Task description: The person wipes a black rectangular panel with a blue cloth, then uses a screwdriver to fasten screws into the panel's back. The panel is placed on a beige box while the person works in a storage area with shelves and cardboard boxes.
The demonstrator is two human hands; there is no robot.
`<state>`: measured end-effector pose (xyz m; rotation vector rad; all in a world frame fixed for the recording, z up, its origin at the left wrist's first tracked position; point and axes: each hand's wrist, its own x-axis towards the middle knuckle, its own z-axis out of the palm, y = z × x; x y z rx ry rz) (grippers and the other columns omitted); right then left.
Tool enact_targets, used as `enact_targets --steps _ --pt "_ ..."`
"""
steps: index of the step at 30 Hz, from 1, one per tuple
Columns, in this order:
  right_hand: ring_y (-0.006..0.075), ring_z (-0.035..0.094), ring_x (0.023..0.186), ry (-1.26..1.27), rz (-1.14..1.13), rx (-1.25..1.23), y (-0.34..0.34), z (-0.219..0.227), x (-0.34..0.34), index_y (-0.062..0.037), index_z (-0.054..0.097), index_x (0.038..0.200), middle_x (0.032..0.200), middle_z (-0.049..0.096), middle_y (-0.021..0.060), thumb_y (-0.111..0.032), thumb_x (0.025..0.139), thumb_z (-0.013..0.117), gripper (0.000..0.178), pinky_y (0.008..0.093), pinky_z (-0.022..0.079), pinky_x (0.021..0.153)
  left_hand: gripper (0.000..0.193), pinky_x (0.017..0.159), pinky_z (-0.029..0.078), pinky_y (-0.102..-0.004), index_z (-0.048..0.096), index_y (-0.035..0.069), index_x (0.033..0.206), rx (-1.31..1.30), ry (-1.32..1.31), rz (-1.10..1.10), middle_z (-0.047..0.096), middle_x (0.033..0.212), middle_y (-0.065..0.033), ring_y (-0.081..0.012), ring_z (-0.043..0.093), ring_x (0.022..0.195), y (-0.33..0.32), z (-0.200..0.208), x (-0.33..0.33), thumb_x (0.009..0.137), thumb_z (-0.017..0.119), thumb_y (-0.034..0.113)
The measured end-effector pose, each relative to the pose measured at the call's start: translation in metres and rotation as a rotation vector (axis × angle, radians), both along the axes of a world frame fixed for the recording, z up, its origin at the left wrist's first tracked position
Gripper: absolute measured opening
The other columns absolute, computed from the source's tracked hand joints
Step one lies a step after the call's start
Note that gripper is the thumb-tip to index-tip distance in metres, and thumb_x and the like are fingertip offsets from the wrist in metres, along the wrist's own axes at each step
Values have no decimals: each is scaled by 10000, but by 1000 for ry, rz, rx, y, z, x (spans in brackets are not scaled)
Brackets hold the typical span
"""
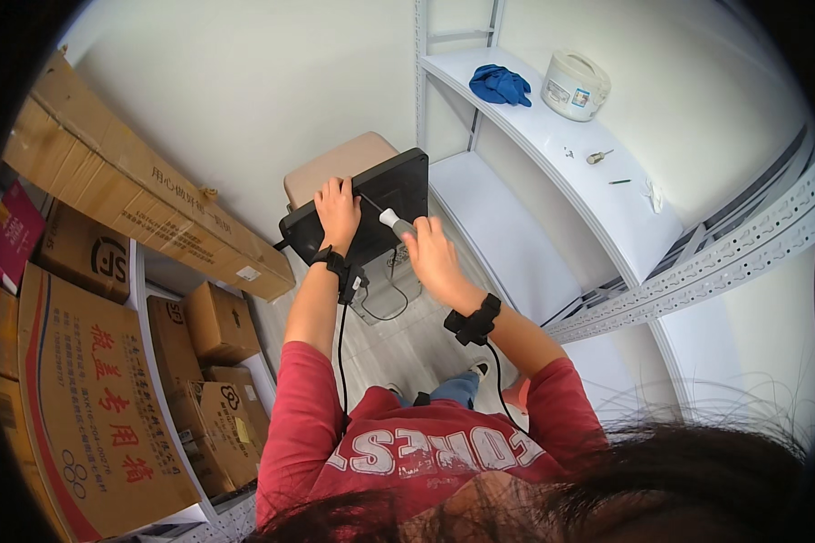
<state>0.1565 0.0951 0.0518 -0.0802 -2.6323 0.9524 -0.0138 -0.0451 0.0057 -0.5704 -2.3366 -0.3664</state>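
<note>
A wide, flat black panel [407, 176] with rounded corners stands tilted in front of me. My left hand [338, 215] grips it near its upper edge, with the fingers bent over it. My right hand [435, 262] is closed around the handle of a screwdriver [400, 224], grey with a white collar. Its thin shaft points up and left to the panel's surface, close to my left fingers. The exact spot where the tip meets the panel is too small to make out. Black bands with small devices sit on both wrists, each with a cable.
Behind the panel is a beige padded seat [308, 167]; a dark cord [394, 281] hangs below. At right, a white shelf [525, 127] holds a blue cloth [500, 85], a rice cooker [576, 86] and small tools. Cardboard boxes [100, 380] fill the left shelves; a long carton [145, 181] leans there.
</note>
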Motion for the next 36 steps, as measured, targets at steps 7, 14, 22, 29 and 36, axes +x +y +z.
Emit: enact_targets --steps 7,14,22,29,36 --pt "412 582 669 123 -6 85 6 -14 -4 -10 416 938 781 561 195 -195 871 570 250 469 480 558 444 763 367 -369 585 84 1066 -2 3 6 525 945 -75 -253 502 929 0 1 0 653 737 138" --pt "418 575 655 164 -9 -13 4 -13 -5 -8 407 920 712 566 220 -153 935 438 149 484 454 545 440 769 366 -369 587 75 1072 -4 18 -10 526 955 -72 -252 499 929 -3 -1 0 662 733 140" --pt "431 564 652 28 -39 -151 10 -4 2 -14 397 945 731 574 242 -182 947 428 170 490 435 553 436 774 360 -365 580 58 1080 -10 17 -22 519 951 -73 -244 496 917 -3 -2 1 672 720 120" --pt "448 563 680 65 -45 -136 19 -10 1 -14 400 967 756 583 249 -197 942 442 189 506 431 568 429 777 361 -369 583 69 1074 -6 -13 -4 518 946 -73 -245 496 921 0 2 4 672 721 123" --pt "449 565 695 64 -23 -116 17 -11 -1 -14 396 968 762 583 248 -202 947 432 193 506 432 576 427 780 358 -370 585 67 1068 3 12 -17 523 957 -69 -243 495 921 -2 -1 2 668 723 122"
